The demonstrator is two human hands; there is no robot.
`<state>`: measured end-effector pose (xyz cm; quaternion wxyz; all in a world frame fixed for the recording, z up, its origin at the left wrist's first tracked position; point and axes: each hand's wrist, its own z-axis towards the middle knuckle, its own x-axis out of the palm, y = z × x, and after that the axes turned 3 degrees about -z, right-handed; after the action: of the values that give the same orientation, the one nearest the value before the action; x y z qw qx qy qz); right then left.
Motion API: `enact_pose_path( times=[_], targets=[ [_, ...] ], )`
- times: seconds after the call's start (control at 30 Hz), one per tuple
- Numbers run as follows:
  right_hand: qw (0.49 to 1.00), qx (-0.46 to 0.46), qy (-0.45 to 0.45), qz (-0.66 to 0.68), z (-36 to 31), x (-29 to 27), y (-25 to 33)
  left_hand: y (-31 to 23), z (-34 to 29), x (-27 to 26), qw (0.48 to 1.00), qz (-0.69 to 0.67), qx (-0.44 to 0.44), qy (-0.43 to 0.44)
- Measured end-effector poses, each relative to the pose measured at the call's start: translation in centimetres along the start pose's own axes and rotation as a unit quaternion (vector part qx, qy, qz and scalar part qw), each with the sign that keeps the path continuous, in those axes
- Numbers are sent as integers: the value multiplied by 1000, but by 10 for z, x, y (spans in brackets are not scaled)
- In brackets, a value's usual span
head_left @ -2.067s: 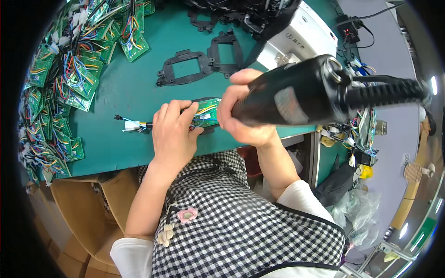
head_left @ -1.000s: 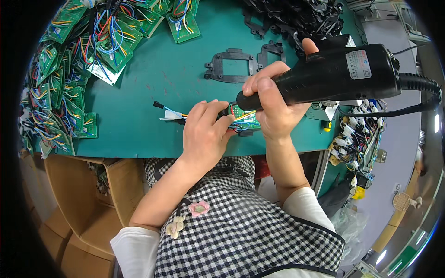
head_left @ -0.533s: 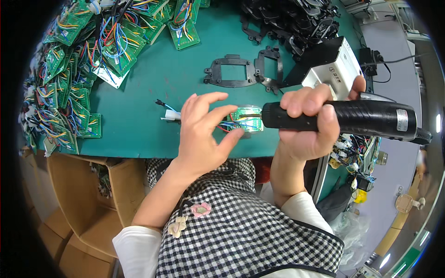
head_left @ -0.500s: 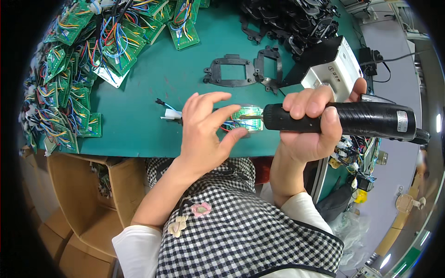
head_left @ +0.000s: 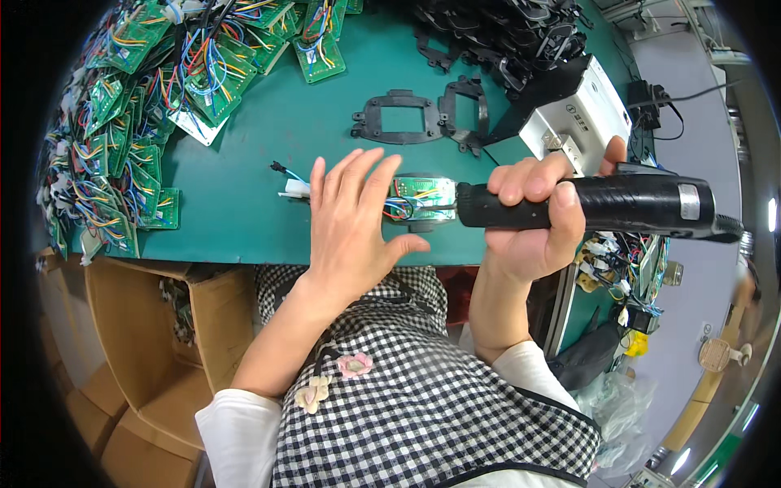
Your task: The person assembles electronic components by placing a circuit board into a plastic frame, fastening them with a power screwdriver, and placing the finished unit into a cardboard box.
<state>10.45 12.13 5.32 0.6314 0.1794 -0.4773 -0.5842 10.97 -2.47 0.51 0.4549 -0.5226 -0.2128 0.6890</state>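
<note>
My right hand point(head_left: 541, 211) grips a black electric screwdriver point(head_left: 643, 205), held nearly level with its bit pointing left over a green circuit board point(head_left: 429, 195). A lit patch falls on the board beside the tool's nose. Coloured wires run from the board toward a white connector point(head_left: 294, 189) on the left. My left hand point(head_left: 351, 215) lies spread, palm down, over those wires at the board's left end, its thumb apart from the fingers. A dark edge shows around the board; most of what is beneath it is hidden.
Two black plastic frames point(head_left: 396, 116) lie beyond the board on the green table point(head_left: 268, 106). A heap of wired circuit boards point(head_left: 146, 171) covers the left side. At the back right are piled black parts point(head_left: 521, 37) and a white-and-black box point(head_left: 582, 114). Cardboard boxes point(head_left: 163, 342) stand below the left edge.
My left hand has gone from curved, raised fingers to lying flatter and spread, a little further left. The screwdriver has shifted slightly left in view, still over the board.
</note>
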Motion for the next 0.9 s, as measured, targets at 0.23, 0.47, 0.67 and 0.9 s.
enact_pose_path(
  times=[0.23,0.47,0.67,0.9],
  targets=[
    [999,26,20,-43,10,20,-35,26,-16,16,997,42,14,59],
    [986,66,86,-130,14,18,-53,31,-13,18,998,3,10,55],
    [970,177,143,-84,19,19,-59,27,-11,18,998,-5,8,55],
    [952,-42,157,-261,19,-8,-32,32,-6,16,997,8,45,60]
  ],
)
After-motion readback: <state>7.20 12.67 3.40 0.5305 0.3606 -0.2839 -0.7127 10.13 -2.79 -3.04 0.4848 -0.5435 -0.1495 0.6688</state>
